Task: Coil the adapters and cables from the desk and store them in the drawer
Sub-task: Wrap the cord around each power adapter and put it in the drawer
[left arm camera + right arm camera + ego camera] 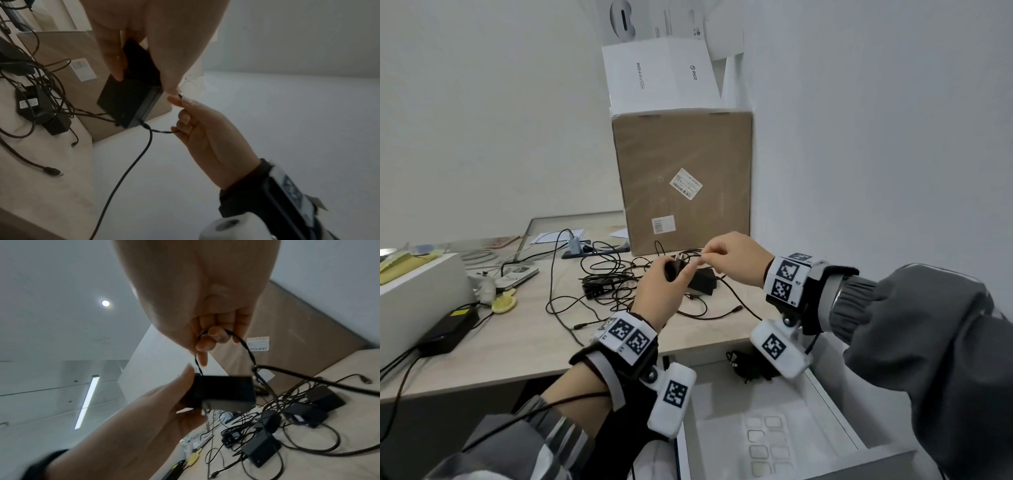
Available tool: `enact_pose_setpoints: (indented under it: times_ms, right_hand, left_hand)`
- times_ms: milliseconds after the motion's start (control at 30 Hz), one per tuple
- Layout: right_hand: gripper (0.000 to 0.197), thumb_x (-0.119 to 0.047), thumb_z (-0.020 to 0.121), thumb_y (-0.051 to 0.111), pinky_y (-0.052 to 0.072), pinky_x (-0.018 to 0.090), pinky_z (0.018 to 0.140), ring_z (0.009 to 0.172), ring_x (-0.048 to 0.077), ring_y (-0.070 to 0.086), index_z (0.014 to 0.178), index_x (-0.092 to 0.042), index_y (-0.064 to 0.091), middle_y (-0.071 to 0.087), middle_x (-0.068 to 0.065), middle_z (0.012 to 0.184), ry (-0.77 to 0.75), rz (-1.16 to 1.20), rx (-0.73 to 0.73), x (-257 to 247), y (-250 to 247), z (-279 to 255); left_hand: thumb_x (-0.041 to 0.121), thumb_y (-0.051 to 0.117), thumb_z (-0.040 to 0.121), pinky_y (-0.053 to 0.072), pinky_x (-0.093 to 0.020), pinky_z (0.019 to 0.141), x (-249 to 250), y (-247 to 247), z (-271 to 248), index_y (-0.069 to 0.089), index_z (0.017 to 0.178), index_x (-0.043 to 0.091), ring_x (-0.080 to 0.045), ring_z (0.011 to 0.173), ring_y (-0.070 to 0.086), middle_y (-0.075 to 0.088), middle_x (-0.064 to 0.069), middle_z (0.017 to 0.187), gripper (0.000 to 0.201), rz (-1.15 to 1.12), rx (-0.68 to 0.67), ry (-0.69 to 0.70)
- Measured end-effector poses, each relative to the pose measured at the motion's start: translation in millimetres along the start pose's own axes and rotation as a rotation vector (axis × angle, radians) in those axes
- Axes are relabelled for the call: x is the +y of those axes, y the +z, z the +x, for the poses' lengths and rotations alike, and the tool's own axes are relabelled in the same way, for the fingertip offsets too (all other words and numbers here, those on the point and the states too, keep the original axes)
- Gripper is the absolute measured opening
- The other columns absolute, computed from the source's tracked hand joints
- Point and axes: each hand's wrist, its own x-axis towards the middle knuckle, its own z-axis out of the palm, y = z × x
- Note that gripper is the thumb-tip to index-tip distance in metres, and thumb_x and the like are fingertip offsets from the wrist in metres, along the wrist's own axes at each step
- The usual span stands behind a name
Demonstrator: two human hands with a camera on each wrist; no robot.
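While the left hand point(659, 294) grips one adapter point(223, 391), the right hand point(736, 257) pinches its cable point(247, 348) just above; four more adapters point(261, 449) lie below.

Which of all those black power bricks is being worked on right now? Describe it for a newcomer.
Start at the tall brown cardboard box on the desk. Before it, above the cable tangle, the left hand holds one black adapter. Unlike the others, it is off the desk.
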Motion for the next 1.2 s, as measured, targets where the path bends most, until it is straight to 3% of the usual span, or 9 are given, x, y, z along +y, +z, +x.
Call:
enact_pose_setpoints:
  times_ms: [167, 367, 533, 633, 767, 833, 967, 1100, 1200]
  right_hand:
    - [0.023, -0.014, 0.092, 0.051, 0.036, 0.009, 0.058, 0.072, 0.01, 0.055, 0.108, -0.015, 0.068, 0.068, -0.001, 0.082, -0.039, -0.019, -0.003, -11.0, 15.6, -5.4]
    - [0.022, -0.008, 0.09, 0.056, 0.046, 0.02, 0.074, 0.083, 0.012, 0.062, 0.108, -0.01, 0.068, 0.07, 0.001, 0.09, -0.104, 0.075, -0.042, -9.1, 24.7, -7.6]
    - [0.023, -0.016, 0.089, 0.062, 0.044, 0.022, 0.083, 0.09, 0.012, 0.061, 0.11, -0.014, 0.069, 0.071, 0.0, 0.101, -0.139, -0.006, -0.054, -1.7, 24.0, -3.6]
    - [0.025, -0.015, 0.088, 0.063, 0.04, 0.02, 0.088, 0.102, 0.013, 0.06, 0.113, -0.014, 0.066, 0.069, -0.001, 0.108, -0.142, -0.042, 0.02, 3.3, 16.7, 3.8]
    - [0.015, -0.021, 0.091, 0.06, 0.044, 0.034, 0.089, 0.103, 0.018, 0.059, 0.103, -0.018, 0.069, 0.07, -0.003, 0.104, -0.173, -0.144, 0.199, 5.9, -3.3, 35.1]
    - [0.015, -0.021, 0.09, 0.06, 0.044, 0.034, 0.089, 0.101, 0.017, 0.06, 0.1, -0.02, 0.071, 0.071, -0.004, 0.102, -0.186, -0.153, 0.259, 3.4, -18.2, 55.5]
    - [0.019, -0.01, 0.089, 0.059, 0.039, 0.02, 0.082, 0.098, 0.013, 0.062, 0.101, -0.016, 0.073, 0.072, -0.003, 0.103, -0.195, -0.136, 0.278, -4.8, -48.6, 95.0]
    - [0.017, -0.013, 0.087, 0.063, 0.047, 0.024, 0.086, 0.088, 0.013, 0.062, 0.102, -0.014, 0.072, 0.072, -0.001, 0.1, -0.174, -0.076, 0.248, -9.3, -68.5, 132.9]
    - [0.014, -0.018, 0.086, 0.066, 0.047, 0.025, 0.084, 0.086, 0.012, 0.062, 0.097, -0.013, 0.072, 0.072, 0.002, 0.095, -0.168, -0.055, 0.281, -13.6, -88.5, 166.1]
  left_hand:
    - [0.039, 0.065, 0.088, 0.058, -0.035, 0.081, 0.0, 0.3, 13.5, 0.053, 0.119, 0.009, -0.023, 0.1, 0.065, 0.061, -0.013, 0.115, 0.045, -0.534, 0.107, -0.186]
    - [0.024, 0.07, 0.086, 0.058, -0.032, 0.078, 1.2, -2.1, 15.6, 0.049, 0.125, -0.004, -0.026, 0.094, 0.069, 0.061, -0.025, 0.119, 0.052, -0.898, 0.026, -0.288]
    - [0.014, 0.065, 0.09, 0.059, -0.029, 0.074, 5.9, -1.6, 21.2, 0.053, 0.122, -0.011, -0.025, 0.091, 0.067, 0.062, -0.026, 0.119, 0.042, -0.976, 0.013, -0.334]
    - [0.009, 0.06, 0.092, 0.059, -0.025, 0.071, 24.3, -10.4, 32.2, 0.061, 0.101, -0.007, -0.019, 0.08, 0.067, 0.068, -0.019, 0.096, 0.019, -1.012, 0.016, -0.294]
    - [0.01, 0.059, 0.093, 0.055, -0.021, 0.053, 54.8, -19.3, 59.3, 0.059, 0.084, 0.0, -0.01, 0.055, 0.067, 0.068, -0.006, 0.063, 0.013, -0.992, 0.067, -0.208]
    - [0.011, 0.06, 0.092, 0.059, -0.024, 0.061, 67.8, -23.5, 76.5, 0.059, 0.087, 0.0, -0.013, 0.062, 0.068, 0.069, -0.006, 0.066, 0.012, -0.985, 0.091, -0.181]
    - [0.012, 0.062, 0.091, 0.057, -0.033, 0.08, 87.9, -35.3, 116.7, 0.058, 0.101, -0.005, -0.025, 0.08, 0.065, 0.065, -0.017, 0.088, 0.02, -0.994, 0.131, -0.169]
    - [0.011, 0.062, 0.091, 0.059, -0.028, 0.069, 106.8, -48.4, 155.4, 0.058, 0.098, -0.006, -0.025, 0.078, 0.064, 0.064, -0.019, 0.09, 0.02, -0.986, 0.147, -0.142]
    - [0.01, 0.059, 0.093, 0.055, -0.024, 0.064, 134.2, -60.5, 186.6, 0.057, 0.079, 0.001, -0.017, 0.063, 0.062, 0.065, -0.009, 0.067, 0.017, -0.975, 0.151, -0.059]
